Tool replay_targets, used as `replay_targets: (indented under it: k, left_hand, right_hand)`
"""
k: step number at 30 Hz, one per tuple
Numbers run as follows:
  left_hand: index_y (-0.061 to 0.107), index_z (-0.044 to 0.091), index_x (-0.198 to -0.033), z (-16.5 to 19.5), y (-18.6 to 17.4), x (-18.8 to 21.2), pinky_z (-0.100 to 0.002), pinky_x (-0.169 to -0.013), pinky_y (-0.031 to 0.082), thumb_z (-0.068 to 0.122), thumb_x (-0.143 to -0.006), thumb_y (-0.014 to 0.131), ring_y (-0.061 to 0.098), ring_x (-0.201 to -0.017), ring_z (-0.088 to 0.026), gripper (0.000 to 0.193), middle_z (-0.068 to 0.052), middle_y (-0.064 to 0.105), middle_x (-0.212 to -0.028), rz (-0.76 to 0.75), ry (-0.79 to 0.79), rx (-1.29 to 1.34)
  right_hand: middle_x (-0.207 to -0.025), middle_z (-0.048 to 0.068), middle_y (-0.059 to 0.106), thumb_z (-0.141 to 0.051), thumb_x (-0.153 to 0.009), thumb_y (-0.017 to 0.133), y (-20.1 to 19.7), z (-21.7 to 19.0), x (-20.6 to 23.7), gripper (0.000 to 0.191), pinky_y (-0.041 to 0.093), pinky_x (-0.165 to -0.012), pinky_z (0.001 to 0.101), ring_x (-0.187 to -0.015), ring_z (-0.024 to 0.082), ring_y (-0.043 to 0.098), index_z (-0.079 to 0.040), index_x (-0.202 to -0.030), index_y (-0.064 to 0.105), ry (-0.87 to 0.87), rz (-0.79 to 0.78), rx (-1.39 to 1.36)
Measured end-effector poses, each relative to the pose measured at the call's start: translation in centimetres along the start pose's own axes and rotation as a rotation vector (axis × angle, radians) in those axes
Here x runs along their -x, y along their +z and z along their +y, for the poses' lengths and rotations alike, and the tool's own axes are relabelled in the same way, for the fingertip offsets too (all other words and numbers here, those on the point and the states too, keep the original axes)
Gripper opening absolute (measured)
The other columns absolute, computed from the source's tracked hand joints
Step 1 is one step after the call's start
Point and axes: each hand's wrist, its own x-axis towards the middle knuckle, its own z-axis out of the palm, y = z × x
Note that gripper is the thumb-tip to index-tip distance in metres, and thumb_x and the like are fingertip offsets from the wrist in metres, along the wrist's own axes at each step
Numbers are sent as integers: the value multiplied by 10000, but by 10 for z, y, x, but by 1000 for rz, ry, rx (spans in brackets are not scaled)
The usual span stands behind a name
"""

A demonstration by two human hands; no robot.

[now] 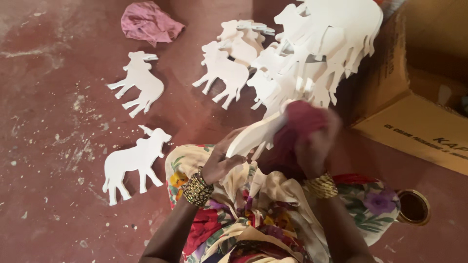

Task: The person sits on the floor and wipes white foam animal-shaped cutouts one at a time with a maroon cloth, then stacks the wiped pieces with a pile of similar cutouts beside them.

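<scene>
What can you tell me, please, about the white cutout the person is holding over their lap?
The white animal cutout is a flat, cow-shaped board piece, matte white, like painted wood or fibreboard. It lies tilted over the lap, edge partly toward the camera, so its outline is only partly readable. The left hand grips its lower end from beneath; the right hand presses a dark red cloth against its upper part. Motion blur hides finer detail.

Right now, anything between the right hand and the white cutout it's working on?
Yes: a dark red cloth. The right hand presses it against the white animal cutout, so cloth, not palm, meets the surface. The left hand grips the cutout directly.
</scene>
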Motion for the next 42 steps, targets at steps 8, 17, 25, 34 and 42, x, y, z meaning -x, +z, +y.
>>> replay_targets:
  k: [8, 17, 25, 34, 42]
  left_hand:
    - [564, -20, -1416, -28, -8, 11, -304, -904, 545, -54, -860, 670, 648, -1057, -140, 568, -94, 708, -1186, 33, -147, 101]
    - [534, 26, -1431, -12, 1, 6, -307, -897, 584, -32, -832, 656, 685, -1078, -159, 613, -110, 708, -1219, 35, -120, 65]
    - [528, 9, -1507, 10, 9, 5, -345, -1040, 541, -56, -855, 673, 640, -1231, -203, 671, -110, 588, -1446, -51, 163, -192]
    - [552, 18, -1458, -5, 10, -3, -306, -867, 568, -82, -850, 653, 668, -1104, -178, 624, -125, 624, -1353, -1, -57, 22]
    - [548, 34, -1391, -21, 1, -8, -308, -781, 640, -68, -843, 679, 728, -987, -165, 573, -92, 707, -1197, 87, 6, -45]
  right_hand:
    - [-1334, 200, 629, 2, -989, 644, -33, 14, -7, 298, 559, -940, 383, -1136, 298, 654, 79, -1276, 621, 167, 29, -230]
    - [-1379, 232, 582, 60, -744, 602, -39, -24, -32, 161, 549, -1042, 483, -1247, 409, 629, 63, -900, 561, -35, -137, -168]
    - [-1243, 249, 583, 41, -707, 706, -28, -26, -37, 265, 542, -870, 452, -1136, 427, 622, -22, -964, 725, -128, -117, 309]
    - [-1126, 147, 742, -68, -960, 693, -29, -51, -31, 227, 576, -883, 346, -978, 253, 731, 13, -1170, 713, 392, -241, -272]
    - [-1191, 240, 623, -29, -873, 707, -28, -81, -5, 289, 525, -928, 451, -1070, 388, 612, 19, -1158, 699, 691, -301, -748]
